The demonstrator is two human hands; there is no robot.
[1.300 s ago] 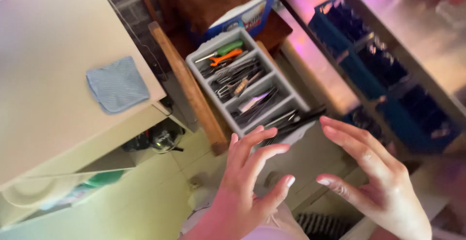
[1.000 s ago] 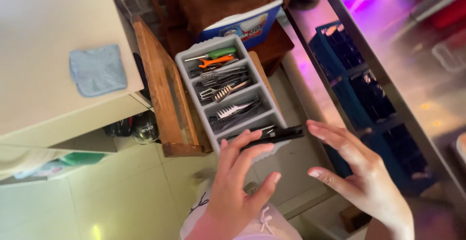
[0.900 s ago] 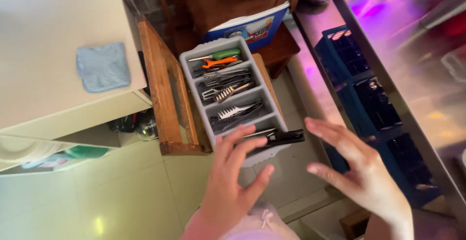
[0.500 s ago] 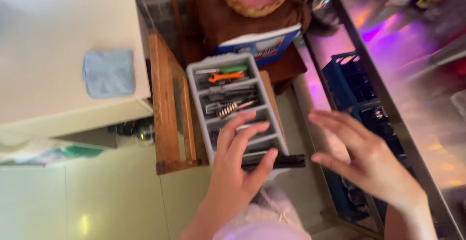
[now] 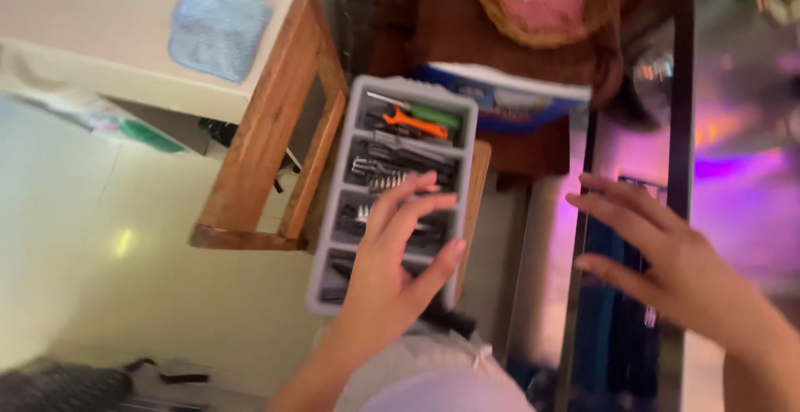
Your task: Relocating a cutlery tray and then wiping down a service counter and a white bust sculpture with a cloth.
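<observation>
A: Entries, left to right. Far left?

B: Pale counter [image 5: 100, 45], one blue cloth [image 5: 220, 29] lying flat on it. Below, glossy pale floor tiles [image 5: 108, 279]. Next right, a wooden frame [image 5: 267, 154], likely an open drawer, running near to far.

A: Centre item?

B: Grey cutlery tray [image 5: 333, 212], several compartments. Far compartment: an orange-handled tool [image 5: 414, 120] and a green-handled one. The middle compartments hold dark metal utensils, blurred. The tray sits against the wooden frame's right side.

A: Left hand?

B: Left hand [image 5: 398, 266], fingers spread wide, palm down over the tray's near compartments; touching or just above, I cannot tell. It holds nothing.

A: Handling?

B: Judged: rigid plastic, made heavy by loose metal that would slide and rattle if tipped. Best taken by the two long rims and kept level.

A: Further right?

B: Dark wooden surface with a blue-and-white box [image 5: 508, 99] and a round basket [image 5: 546, 0] at the far edge. Right hand [image 5: 667, 274], open and empty, hovering well apart from the tray, over a dark metal rack [image 5: 679, 87] lit purple.
</observation>
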